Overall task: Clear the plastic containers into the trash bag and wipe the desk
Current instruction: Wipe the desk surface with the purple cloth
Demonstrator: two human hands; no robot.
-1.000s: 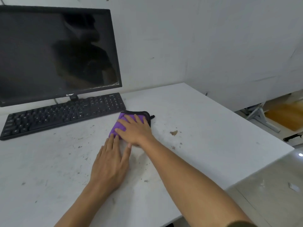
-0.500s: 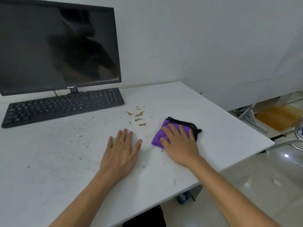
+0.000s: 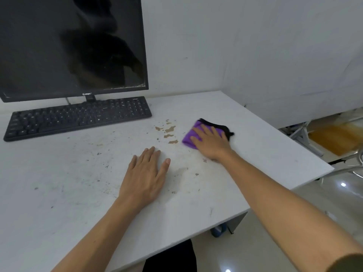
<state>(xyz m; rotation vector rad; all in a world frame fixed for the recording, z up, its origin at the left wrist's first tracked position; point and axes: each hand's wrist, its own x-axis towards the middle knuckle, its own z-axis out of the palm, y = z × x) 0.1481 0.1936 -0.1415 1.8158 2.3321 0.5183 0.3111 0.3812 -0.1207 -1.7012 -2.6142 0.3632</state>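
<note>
Right of the black keyboard (image 3: 78, 116), straight fingers (image 3: 198, 132) of the right hand (image 3: 213, 146) press a folded purple cloth (image 3: 189, 139): likely soft, light, best pinned flat.

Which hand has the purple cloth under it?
The right hand, fingers spread on the purple cloth. The left hand lies flat on the desk, with no cloth.

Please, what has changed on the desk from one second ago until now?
The right hand slid the purple cloth rightward, away from the keyboard; brown stains now show left of the cloth. The left hand still rests flat on the desk; keyboard and monitor unmoved.
</note>
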